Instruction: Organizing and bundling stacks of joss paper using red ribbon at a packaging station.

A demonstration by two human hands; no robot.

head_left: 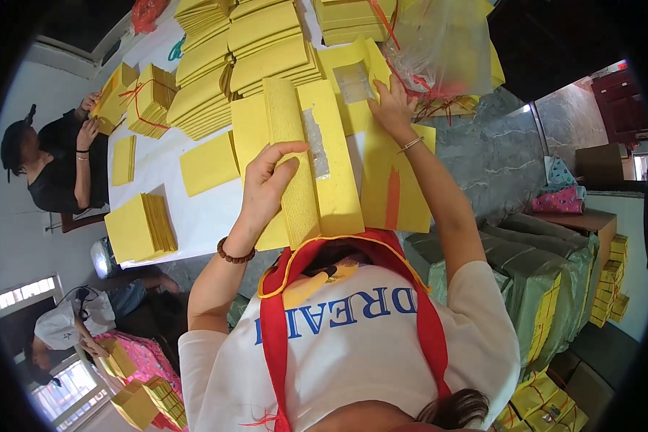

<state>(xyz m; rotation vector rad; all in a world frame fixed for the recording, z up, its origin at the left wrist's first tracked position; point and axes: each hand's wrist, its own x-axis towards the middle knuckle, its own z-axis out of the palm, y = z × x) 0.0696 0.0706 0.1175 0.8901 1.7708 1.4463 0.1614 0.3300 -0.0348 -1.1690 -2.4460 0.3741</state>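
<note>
A thick sheaf of yellow paper point(289, 137), its many edges fanned into ridges, lies before me on a larger yellow sheet with a silver foil patch point(315, 144). My left hand point(270, 180) is closed on the sheaf, index finger across the ridges and thumb bent beside it. Farther right, my right hand point(394, 111) reaches to the edge of another foil-patched yellow sheet point(354, 81), which curves upward. Its fingers are spread, some touching that sheet. Under my right forearm lies a yellow sheet with an orange stripe point(393, 198).
Stacks of folded yellow paper point(266, 61) fill the table's far side. A clear plastic bag point(439, 50) stands at the far right. At left, a person in black point(57, 162) handles yellow paper; another person point(75, 317) sits lower left. Green-wrapped bundles point(525, 273) stand at right.
</note>
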